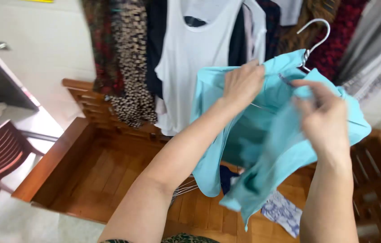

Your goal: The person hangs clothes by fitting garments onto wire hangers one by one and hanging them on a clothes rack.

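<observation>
Clothes hang along the top of the frame; left hand and right hand both grip a turquoise shirt on a wire hanger

— What sort of place is this?
— A home, a bedroom by the look: a slatted brown wooden bed frame stands bare.
— What else shows it?
— Above that frame hang patterned garments and a white sleeveless vest; left of it, a dark wooden chair.

Bare forearms, dark patterned garment
</observation>
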